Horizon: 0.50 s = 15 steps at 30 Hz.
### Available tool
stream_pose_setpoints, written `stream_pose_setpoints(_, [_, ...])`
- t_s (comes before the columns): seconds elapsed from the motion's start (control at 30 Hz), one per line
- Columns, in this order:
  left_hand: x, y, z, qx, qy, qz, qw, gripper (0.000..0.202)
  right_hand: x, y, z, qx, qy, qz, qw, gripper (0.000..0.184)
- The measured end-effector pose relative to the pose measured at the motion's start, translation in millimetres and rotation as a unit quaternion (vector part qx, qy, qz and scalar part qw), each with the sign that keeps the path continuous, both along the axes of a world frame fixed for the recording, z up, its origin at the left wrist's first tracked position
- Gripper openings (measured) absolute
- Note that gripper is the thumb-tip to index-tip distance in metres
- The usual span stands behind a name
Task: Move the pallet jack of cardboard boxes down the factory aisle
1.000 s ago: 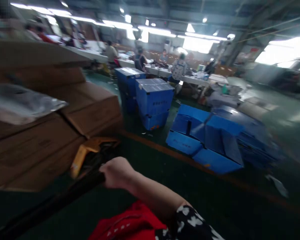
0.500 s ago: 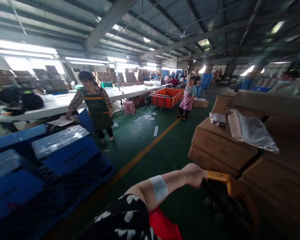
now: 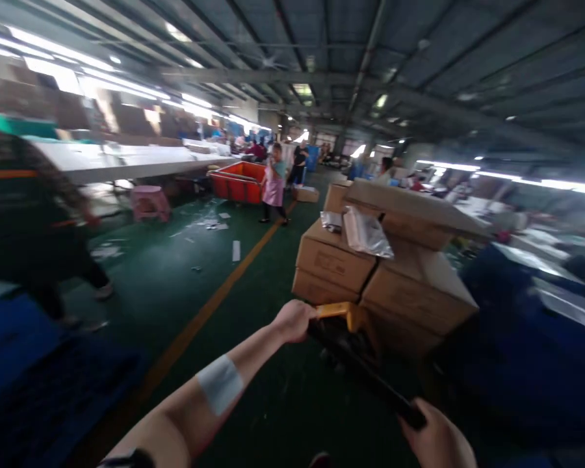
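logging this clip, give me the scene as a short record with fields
place: warehouse hall, green floor with a yellow line
left hand: left hand grips one end of the black handle
right hand: right hand grips the other end
load: stacked cartons beyond the yellow part of the handle
on cartons: silver bags
left arm: white patch on the forearm
others: person by an orange bin; blurred person at left
left side: long white table, pink stool

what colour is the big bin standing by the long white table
Orange-red. The bin shows only in the head view, beyond the left hand, near a person in a pink apron.
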State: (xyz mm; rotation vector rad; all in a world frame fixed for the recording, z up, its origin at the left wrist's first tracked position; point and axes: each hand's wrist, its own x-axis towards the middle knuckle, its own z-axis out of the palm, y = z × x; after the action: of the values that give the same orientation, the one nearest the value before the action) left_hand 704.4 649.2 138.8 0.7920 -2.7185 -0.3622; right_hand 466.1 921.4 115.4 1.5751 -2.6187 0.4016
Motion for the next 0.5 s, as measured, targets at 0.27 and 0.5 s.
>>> stream_pose_setpoints(0.27, [84.5, 78.5, 4.7, 0.019, -0.012, 0.0, 1.0, 0.024, 92.5, 67.1, 16.6, -0.024, -0.068, -0.035, 0.997, 0.007])
stream_pose_setpoints(0.5, [133.0, 184.7, 7.8, 0.015, -0.01, 0.028, 0.999, 0.027, 125.0, 153.2, 19.7, -0.042, -0.089, -0.021, 0.995, 0.004])
